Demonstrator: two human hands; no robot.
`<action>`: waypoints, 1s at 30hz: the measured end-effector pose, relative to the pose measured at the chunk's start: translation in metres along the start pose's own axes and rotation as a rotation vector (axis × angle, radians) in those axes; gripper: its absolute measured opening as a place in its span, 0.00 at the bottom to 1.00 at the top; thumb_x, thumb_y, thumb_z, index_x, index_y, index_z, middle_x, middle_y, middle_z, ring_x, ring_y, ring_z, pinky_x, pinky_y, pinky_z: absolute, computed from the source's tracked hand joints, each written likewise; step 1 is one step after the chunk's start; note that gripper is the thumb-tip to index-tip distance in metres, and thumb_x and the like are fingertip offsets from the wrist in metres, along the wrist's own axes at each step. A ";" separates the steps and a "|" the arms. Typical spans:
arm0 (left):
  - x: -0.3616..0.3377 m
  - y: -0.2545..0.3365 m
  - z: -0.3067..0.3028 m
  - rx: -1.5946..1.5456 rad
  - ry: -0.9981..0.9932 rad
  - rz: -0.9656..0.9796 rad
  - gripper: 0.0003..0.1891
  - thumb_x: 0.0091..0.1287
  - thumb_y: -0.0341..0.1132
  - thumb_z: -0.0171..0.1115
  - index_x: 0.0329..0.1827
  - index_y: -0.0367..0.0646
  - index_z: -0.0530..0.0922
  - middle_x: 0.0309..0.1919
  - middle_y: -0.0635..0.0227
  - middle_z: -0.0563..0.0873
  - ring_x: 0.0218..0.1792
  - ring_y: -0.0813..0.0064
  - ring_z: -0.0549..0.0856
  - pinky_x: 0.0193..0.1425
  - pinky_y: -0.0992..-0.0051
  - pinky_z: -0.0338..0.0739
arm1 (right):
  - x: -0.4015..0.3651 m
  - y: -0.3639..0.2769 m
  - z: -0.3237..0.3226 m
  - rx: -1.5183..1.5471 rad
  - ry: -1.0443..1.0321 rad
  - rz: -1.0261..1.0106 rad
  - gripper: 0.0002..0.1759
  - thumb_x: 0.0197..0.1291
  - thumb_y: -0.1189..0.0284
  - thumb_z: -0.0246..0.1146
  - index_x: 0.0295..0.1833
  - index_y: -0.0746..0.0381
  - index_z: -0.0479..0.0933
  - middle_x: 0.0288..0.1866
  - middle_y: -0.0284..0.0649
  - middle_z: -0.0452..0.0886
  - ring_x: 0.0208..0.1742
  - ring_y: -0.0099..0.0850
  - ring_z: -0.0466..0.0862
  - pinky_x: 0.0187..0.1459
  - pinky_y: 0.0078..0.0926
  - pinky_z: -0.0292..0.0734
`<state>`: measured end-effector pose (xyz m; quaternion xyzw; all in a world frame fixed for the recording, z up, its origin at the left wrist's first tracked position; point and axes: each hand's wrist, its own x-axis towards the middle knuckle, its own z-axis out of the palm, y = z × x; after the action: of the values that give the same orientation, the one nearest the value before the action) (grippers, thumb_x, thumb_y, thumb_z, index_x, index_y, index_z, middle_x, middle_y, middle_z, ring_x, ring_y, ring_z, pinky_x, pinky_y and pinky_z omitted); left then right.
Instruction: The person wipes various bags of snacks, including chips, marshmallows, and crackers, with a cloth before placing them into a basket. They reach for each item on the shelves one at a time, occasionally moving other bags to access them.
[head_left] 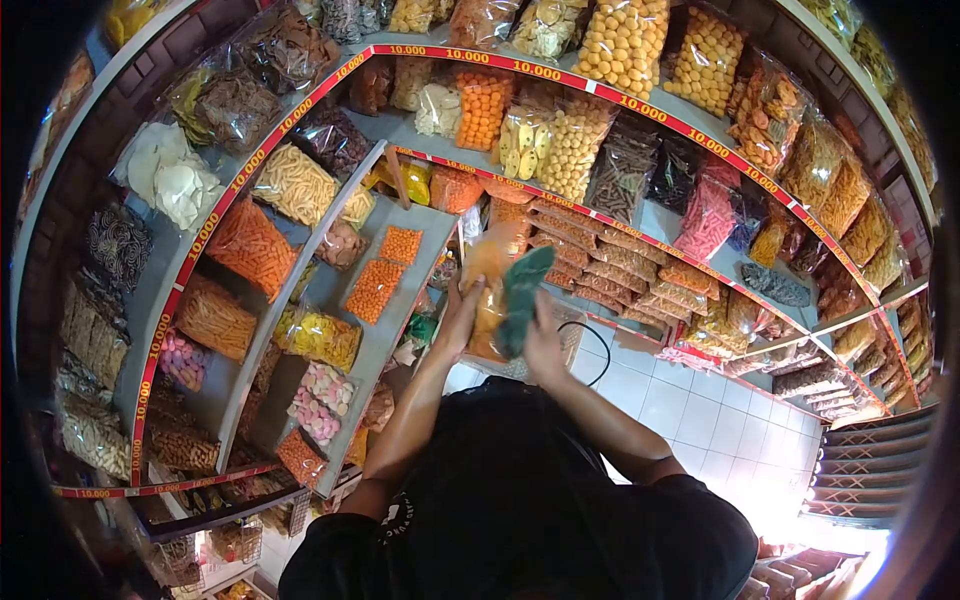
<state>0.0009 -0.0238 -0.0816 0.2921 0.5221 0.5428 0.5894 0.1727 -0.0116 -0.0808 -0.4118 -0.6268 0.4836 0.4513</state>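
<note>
Far L, a bag of white chips [170, 175] sat on the shelf above a red 10.000 price strip [238, 183]; inward of that, a bag of orange sticks [250, 245]. Closer in, 2 bags of orange balls [376, 290] lay on a grey shelf board [425, 232], its R edge near the L forearm, so room that side looked tight.

Mid-view, L hand [462, 315] had its grip round a clear snack pack [484, 290], orange-yellow, held up off the shelves in front of the torso; exact contents n/a, blurred. Just R of it, R hand [543, 340] grasped a green piece [524, 295], cloth or plastic; contact w/ pack unclear. Step in hand, prob.: working the green piece at the pack. Next move seemed to call for a steady L grip and short R strokes.

Beyond the hands, stacked packs [600, 265] lined the lower R shelf, its edge limiting fwd reach. A black cable [606, 350] curved near the R forearm, a poss. snag. Farther R, white tile floor [690, 405] gave the most open room.
</note>
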 end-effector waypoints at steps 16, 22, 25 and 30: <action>-0.025 0.038 0.028 -0.758 -0.265 0.165 0.31 0.79 0.57 0.46 0.77 0.48 0.65 0.73 0.59 0.72 0.71 0.60 0.74 0.73 0.57 0.72 | 0.016 -0.101 0.020 -0.471 -0.426 -0.766 0.24 0.54 0.73 0.69 0.59 0.50 0.82 0.73 0.46 0.69 0.76 0.53 0.65 0.74 0.64 0.53; -0.015 0.036 0.021 -1.089 -0.407 0.025 0.31 0.80 0.59 0.44 0.78 0.52 0.64 0.72 0.61 0.73 0.72 0.60 0.73 0.77 0.54 0.67 | 0.080 -0.082 0.016 -0.429 -0.132 -0.576 0.22 0.55 0.72 0.68 0.58 0.51 0.81 0.73 0.46 0.69 0.75 0.51 0.66 0.74 0.60 0.55; -0.026 0.029 0.030 -0.779 -0.256 0.263 0.32 0.79 0.60 0.43 0.79 0.51 0.63 0.73 0.61 0.72 0.73 0.59 0.72 0.77 0.55 0.67 | 0.067 -0.094 0.027 -0.452 -0.217 -0.572 0.23 0.55 0.71 0.68 0.59 0.51 0.81 0.72 0.46 0.70 0.74 0.50 0.67 0.73 0.59 0.55; 0.009 -0.005 0.001 -0.589 -0.232 0.329 0.33 0.79 0.60 0.43 0.79 0.47 0.64 0.73 0.59 0.72 0.72 0.58 0.74 0.77 0.54 0.68 | 0.020 -0.097 0.020 -0.486 -0.680 -0.958 0.26 0.54 0.69 0.70 0.61 0.49 0.80 0.73 0.45 0.69 0.77 0.49 0.64 0.77 0.57 0.52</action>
<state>0.0027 -0.0165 -0.0885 0.2494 0.2187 0.7211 0.6083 0.1408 -0.0155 0.0155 0.0001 -0.9418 0.1758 0.2867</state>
